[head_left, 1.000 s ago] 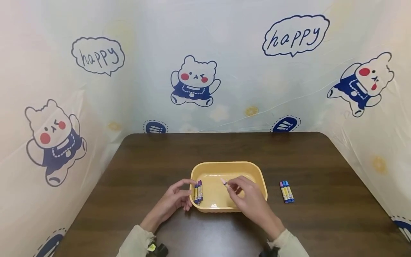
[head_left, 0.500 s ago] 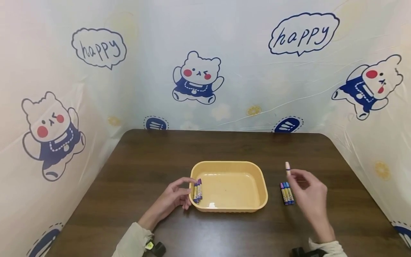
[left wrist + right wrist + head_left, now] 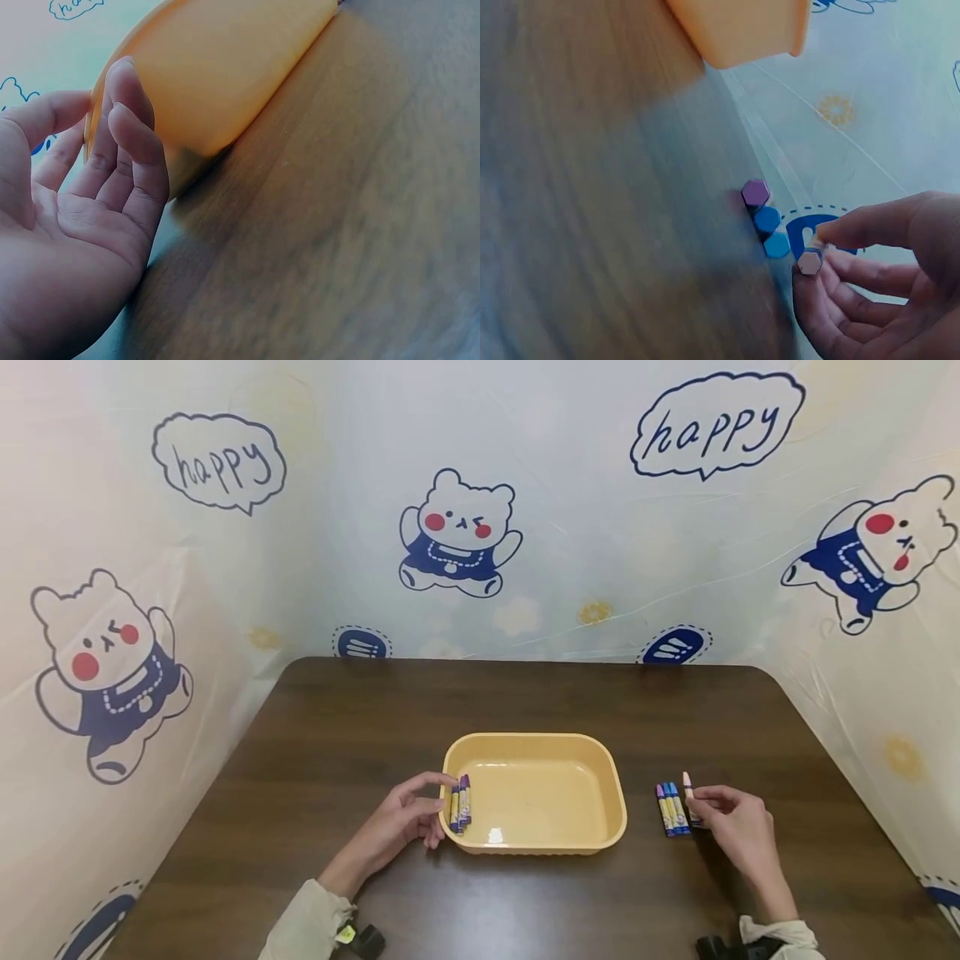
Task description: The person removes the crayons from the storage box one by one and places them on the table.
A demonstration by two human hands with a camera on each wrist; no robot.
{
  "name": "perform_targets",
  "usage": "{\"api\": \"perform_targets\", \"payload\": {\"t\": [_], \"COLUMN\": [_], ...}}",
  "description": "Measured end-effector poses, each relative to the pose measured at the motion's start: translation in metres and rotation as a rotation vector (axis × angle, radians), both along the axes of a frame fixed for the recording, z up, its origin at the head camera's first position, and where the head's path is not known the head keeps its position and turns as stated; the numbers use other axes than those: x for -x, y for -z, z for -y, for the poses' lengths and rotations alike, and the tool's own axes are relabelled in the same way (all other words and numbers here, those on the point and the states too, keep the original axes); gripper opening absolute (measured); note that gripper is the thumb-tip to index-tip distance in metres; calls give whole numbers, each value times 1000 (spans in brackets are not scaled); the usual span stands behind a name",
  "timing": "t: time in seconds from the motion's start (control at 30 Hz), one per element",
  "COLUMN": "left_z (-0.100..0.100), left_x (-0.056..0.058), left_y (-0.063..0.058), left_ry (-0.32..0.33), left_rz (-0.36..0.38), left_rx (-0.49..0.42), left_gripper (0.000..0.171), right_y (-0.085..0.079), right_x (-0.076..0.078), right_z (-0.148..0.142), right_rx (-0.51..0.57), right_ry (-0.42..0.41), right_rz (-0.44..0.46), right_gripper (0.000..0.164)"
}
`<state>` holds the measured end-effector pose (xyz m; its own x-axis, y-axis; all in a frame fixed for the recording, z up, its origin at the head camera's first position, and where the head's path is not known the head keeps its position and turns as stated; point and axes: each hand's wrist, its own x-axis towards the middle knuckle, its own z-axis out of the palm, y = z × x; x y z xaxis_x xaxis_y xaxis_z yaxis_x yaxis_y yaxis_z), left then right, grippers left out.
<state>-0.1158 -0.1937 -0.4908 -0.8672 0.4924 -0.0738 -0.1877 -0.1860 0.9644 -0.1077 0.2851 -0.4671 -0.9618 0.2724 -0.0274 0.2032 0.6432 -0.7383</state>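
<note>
My right hand [image 3: 738, 831] pinches a pale pink crayon [image 3: 687, 782] between thumb and fingers. That crayon stands just right of a row of crayons [image 3: 672, 810], one purple and two blue, on the table. In the right wrist view its hexagonal pale end [image 3: 810, 262] shows at the fingertips, close to the blue ends [image 3: 777, 245]. My left hand [image 3: 405, 814] grips the left rim of a yellow plastic basket [image 3: 534, 848], also seen in the left wrist view as a yellow wall [image 3: 202, 82]. Several purple-tipped crayons [image 3: 461, 803] lie inside against its left wall.
A dark wooden table [image 3: 360, 710] carries everything. Behind and at both sides hangs a pale curtain [image 3: 555, 527] with printed bears and the word happy. Bare tabletop lies between the basket and the crayon row.
My right hand has carried the pale crayon from over the basket rightward, then lowered it beside the row. My left hand has stayed on the rim.
</note>
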Motion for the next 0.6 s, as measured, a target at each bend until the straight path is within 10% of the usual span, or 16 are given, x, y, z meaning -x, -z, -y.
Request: {"api": "perform_targets", "payload": {"t": [0.6], "left_z": [4], "left_x": [2], "left_y": [4], "left_ry": [9], "left_rz": [12], "left_rx": [-9], "left_gripper": [44], "right_y": [6], "right_x": [0], "right_z": [6], "right_rx": [-161], "right_ry": [-108], "right_rz": [-2], "right_gripper": [30]}}
